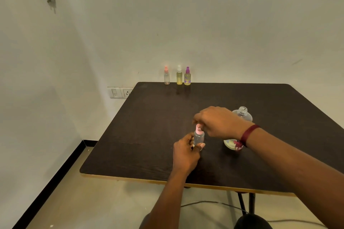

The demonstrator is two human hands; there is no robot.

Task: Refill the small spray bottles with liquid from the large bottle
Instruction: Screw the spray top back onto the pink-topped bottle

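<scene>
The left hand [186, 151] grips the upright pink-capped spray bottle [199, 136] by its body, and the right hand [217, 122] pinches its cap from above, just left of the open large bottle [242, 113].

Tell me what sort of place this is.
Probably a plain, sparsely furnished indoor room, maybe a spare office or workroom. A dark table stands in a corner of bare white walls, with a switch-and-socket plate beside it and a cable trailing on the floor.
</scene>
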